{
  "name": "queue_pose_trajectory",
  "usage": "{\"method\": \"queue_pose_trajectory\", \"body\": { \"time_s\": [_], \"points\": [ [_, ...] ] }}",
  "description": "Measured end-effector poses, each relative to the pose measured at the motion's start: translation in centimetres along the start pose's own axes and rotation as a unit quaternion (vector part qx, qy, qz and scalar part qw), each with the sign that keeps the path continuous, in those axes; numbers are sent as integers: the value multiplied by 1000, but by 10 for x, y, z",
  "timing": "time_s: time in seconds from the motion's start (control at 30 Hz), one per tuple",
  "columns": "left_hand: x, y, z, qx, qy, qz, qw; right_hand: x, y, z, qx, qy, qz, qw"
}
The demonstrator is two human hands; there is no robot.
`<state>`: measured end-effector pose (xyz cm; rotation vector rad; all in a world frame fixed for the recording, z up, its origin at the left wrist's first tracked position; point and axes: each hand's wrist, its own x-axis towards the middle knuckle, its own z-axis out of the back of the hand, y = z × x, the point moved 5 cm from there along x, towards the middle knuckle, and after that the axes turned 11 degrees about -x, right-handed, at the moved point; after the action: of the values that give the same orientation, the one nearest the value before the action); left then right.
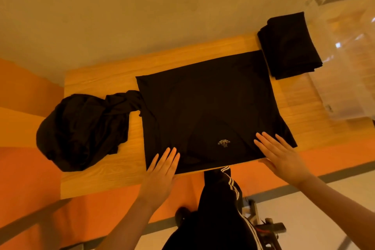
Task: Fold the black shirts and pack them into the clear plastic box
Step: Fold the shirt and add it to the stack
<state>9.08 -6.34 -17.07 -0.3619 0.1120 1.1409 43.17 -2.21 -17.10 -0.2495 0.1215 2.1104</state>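
Note:
A black shirt (205,111) lies spread flat on the wooden table (97,79), its neck label toward me. My left hand (162,170) presses flat on its near left corner with straight fingers. My right hand (282,156) lies flat on its near right corner, fingers spread. At the table's far right sits a folded black shirt (288,44). A crumpled heap of black shirts (81,130) lies at the left, one part reaching the spread shirt. The clear plastic box (345,57) stands at the right edge, blurred.
The table's near edge runs just under my hands. Orange floor lies to the left and in front. My legs in black trousers with white stripes (223,199) stand below the table edge. A metal frame (267,227) is near my feet.

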Motion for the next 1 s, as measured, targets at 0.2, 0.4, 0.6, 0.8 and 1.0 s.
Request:
{"method": "queue_pose_trajectory", "body": {
  "time_s": [0.2,0.4,0.6,0.8,1.0],
  "points": [
    [-12,4,-2,-23,7,-7,1000,-12,-11,2,2,-4,-2,1000],
    [-17,-4,10,-102,11,-34,994,-15,-2,24,-51,-70,26,996],
    [1,6,60,-265,-24,56,962,5,-16,63,160,-18,-99,982],
    [44,42,124,-388,101,167,901,63,-50,113,251,96,-143,952],
    [108,73,186,-433,109,198,873,140,-91,162,237,118,-114,958]
  ]
}}
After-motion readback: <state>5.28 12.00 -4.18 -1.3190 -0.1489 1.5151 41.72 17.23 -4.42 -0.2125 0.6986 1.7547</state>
